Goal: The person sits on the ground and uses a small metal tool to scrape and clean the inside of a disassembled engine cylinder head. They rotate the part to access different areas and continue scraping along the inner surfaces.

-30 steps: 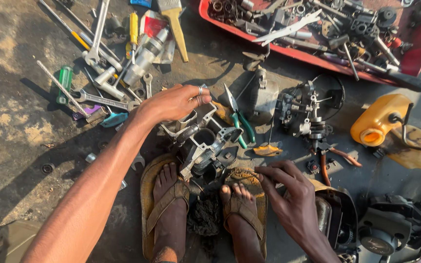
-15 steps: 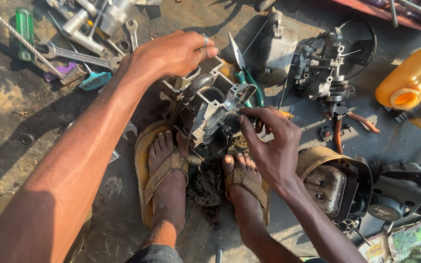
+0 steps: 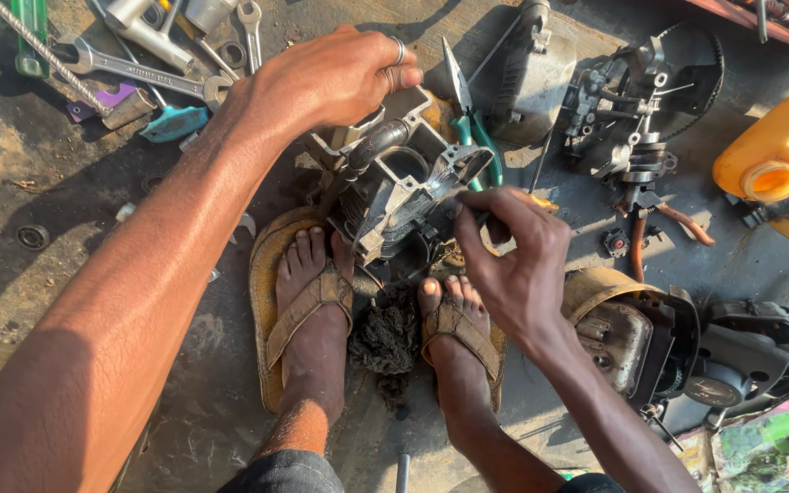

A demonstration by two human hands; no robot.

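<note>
The left hand (image 3: pixel 331 78) is clamped over the far top edge of a grey metal engine block (image 3: pixel 404 183), fingers curled down its side, a ring on one finger; the block stands on the stained concrete floor (image 3: pixel 66 210) just ahead of the person's two sandalled feet, its open bore facing up. The right hand (image 3: pixel 513 265) is pinched narrow on a thin dark tool (image 3: pixel 472 217) (its tip is too small to make out), pressed against the near right corner of the block; the thumb and forefinger meet on it while the other fingers fold under. A clump of dark greasy rag (image 3: pixel 385 342) lies between the feet, just below the block. Green-handled pliers (image 3: pixel 472 119) lie beside the block's far right edge; a second engine assembly (image 3: pixel 636 110) sits further right, well apart; an orange plastic jug (image 3: pixel 778 151) is at the right border. Wrenches (image 3: pixel 130 68) and sockets are scattered behind the left wrist; a tan engine cover (image 3: pixel 632 319) rests just beside the right forearm.
</note>
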